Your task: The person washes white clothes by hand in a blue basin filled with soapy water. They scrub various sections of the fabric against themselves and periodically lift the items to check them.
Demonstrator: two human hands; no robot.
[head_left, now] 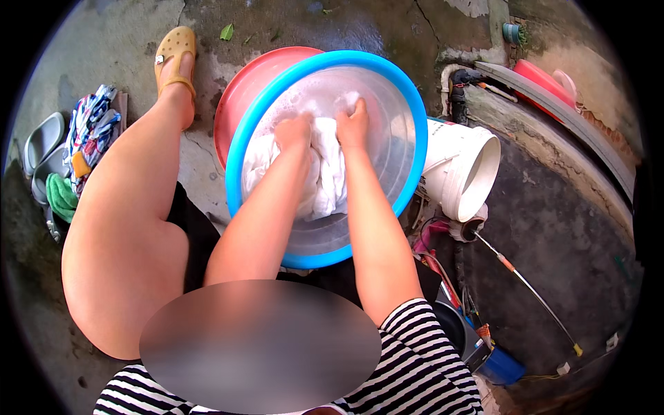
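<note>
A wide basin (238, 149) with a blue rim and pale see-through walls stands in front of me, with soapy, foamy water in it. Wet white cloth (328, 176) lies bunched in the basin; its kind of garment cannot be made out. My left hand (293, 133) is closed in a fist on the cloth's upper left part. Just to its right, my right hand (353, 126) curls closed round the cloth, thumb up, with white suds at its fingertips. The fingertips of both hands are partly hidden.
A red basin (227, 114) sits partly under the blue-rimmed one. On the right a white bucket (477, 176) lies tipped on its side, near a thin metal rod (529, 294). Patterned cloth (90, 128), a green cloth (61, 197) and grey slippers (43, 142) lie at left.
</note>
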